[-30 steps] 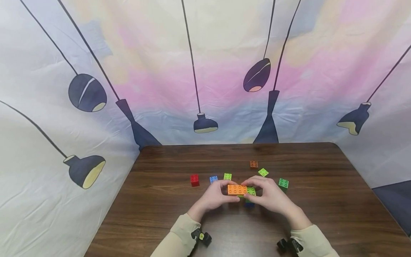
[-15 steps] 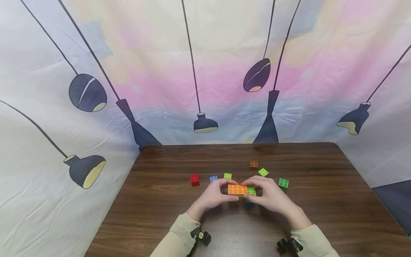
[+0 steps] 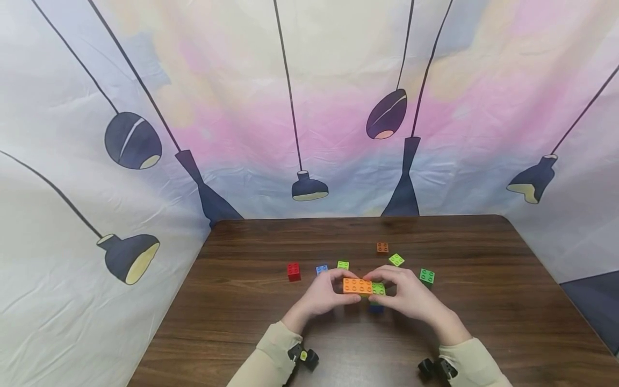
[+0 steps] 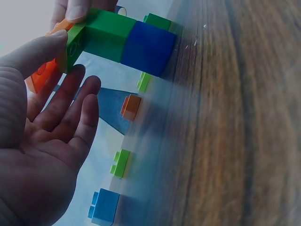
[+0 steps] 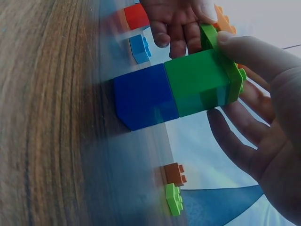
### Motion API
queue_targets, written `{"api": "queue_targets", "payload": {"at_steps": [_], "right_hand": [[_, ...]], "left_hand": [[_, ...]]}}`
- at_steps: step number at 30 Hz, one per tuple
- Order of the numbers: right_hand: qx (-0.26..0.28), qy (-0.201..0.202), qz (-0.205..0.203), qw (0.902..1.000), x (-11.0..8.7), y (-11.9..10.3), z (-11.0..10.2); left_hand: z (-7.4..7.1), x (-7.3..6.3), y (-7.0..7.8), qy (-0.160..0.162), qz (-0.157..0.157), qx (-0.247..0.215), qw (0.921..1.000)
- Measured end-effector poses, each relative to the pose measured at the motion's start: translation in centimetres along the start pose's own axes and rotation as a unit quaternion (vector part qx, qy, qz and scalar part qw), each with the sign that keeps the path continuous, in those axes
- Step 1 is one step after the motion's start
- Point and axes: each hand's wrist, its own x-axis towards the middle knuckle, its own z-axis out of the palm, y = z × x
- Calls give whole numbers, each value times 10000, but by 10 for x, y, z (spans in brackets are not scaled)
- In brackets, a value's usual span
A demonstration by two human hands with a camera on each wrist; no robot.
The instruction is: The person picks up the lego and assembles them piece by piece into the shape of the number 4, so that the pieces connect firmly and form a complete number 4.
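Both hands meet at a small stack of toy building bricks over the table. From the bottom up it has a blue brick (image 5: pixel 146 96), a green brick (image 5: pixel 197 82), a thin light green brick (image 5: pixel 233 77) and an orange brick (image 3: pixel 357 286). The orange one overhangs to the left. My left hand (image 3: pixel 320 296) pinches the orange and light green layers at the left, thumb in front. My right hand (image 3: pixel 411 294) pinches the right part of the upper layers between thumb and fingers. Whether the blue brick touches the table is unclear.
Loose bricks lie behind the hands on the wooden table (image 3: pixel 232 328): red (image 3: pixel 293 271), light blue (image 3: pixel 321 269), lime (image 3: pixel 343 265), a second lime (image 3: pixel 396 259), brown-orange (image 3: pixel 382 247) and green (image 3: pixel 427 276). A printed cloth (image 3: pixel 242 107) hangs beyond the table's far edge.
Hardly anything differs. The hands stay on the stack, with only a slight shift of the right thumb; the loose bricks have not moved.
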Motion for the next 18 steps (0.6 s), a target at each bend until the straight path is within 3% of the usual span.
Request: {"api": "queue_targets", "payload": {"at_steps": [9, 18], "right_hand": [[-202, -221, 204, 9993, -4, 6, -6], [-23, -400, 452, 9982, -4, 7, -10]], "left_hand": [[2, 0, 1, -7, 88, 91, 9999], [4, -1, 3, 23, 121, 205, 9997]]}}
